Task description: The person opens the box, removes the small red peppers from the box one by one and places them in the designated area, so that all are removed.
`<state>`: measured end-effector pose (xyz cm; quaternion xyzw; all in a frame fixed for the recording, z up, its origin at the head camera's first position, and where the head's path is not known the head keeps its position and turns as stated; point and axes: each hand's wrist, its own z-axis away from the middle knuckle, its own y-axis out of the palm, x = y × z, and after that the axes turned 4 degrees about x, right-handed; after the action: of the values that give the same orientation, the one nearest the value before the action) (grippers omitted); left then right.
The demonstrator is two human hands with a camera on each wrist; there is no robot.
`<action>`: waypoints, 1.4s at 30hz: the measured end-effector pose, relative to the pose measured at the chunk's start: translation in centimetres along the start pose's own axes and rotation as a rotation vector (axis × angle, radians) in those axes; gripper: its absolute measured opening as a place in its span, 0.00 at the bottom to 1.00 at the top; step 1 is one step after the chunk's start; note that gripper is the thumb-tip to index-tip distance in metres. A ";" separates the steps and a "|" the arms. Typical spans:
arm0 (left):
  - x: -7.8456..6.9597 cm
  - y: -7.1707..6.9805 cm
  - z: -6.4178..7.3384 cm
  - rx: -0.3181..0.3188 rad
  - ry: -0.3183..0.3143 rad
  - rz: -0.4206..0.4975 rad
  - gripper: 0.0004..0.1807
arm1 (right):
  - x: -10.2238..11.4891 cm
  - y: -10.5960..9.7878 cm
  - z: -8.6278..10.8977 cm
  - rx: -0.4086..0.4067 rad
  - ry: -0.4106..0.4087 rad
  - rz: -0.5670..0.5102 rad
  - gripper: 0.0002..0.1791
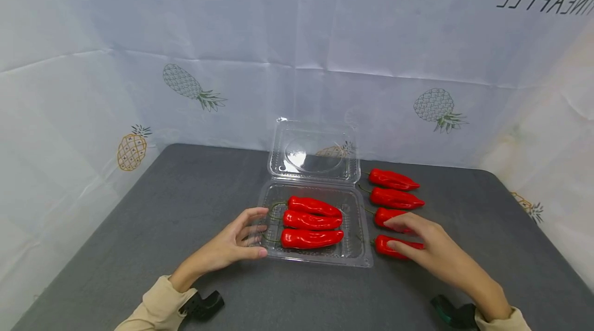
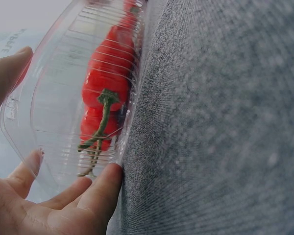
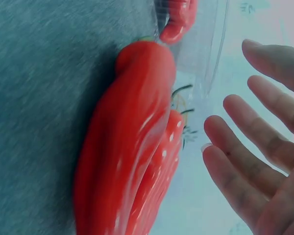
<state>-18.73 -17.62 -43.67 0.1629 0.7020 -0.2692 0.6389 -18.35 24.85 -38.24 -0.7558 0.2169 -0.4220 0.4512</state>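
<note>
A clear plastic clamshell container (image 1: 366, 253) lies with its lid (image 1: 320, 127) raised at the back. Three red peppers (image 1: 312, 238) with green stems lie side by side in its base. At the container's left wall is my left hand (image 1: 232, 241), thumb and fingers spread; in the left wrist view its fingertips (image 2: 110, 178) touch the ribbed plastic. My right hand (image 1: 438, 246) hovers over the nearest of several red peppers to the right of the container, partly covering two of them. In the right wrist view its fingers are apart, above a large red pepper (image 3: 130, 127).
Farther back in the right-hand column lie two more peppers, one (image 1: 396, 198) before the other (image 1: 393, 179). The dark grey table (image 1: 139, 228) has rounded back corners. A white cloth (image 1: 297, 27) printed with pineapples hangs behind it and along the sides.
</note>
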 end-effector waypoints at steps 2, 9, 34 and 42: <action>0.0 0.0 0.0 -0.001 -0.002 0.000 0.46 | 0.3 0.1 -0.4 -0.006 -0.017 -0.004 0.21; -0.1 0.0 0.0 -0.003 -0.012 -0.004 0.46 | 1.5 0.3 -1.5 0.017 -0.039 -0.059 0.20; 0.0 -0.1 0.0 0.001 -0.012 -0.007 0.46 | 4.0 2.6 -5.6 0.143 -0.086 -0.089 0.21; 0.0 0.0 -0.1 -0.001 -0.009 -0.003 0.46 | 5.0 4.0 -6.8 0.196 -0.112 -0.059 0.23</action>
<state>-18.77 -17.59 -43.63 0.1607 0.6995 -0.2705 0.6416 -21.07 15.89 -37.90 -0.7365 0.1268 -0.4113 0.5218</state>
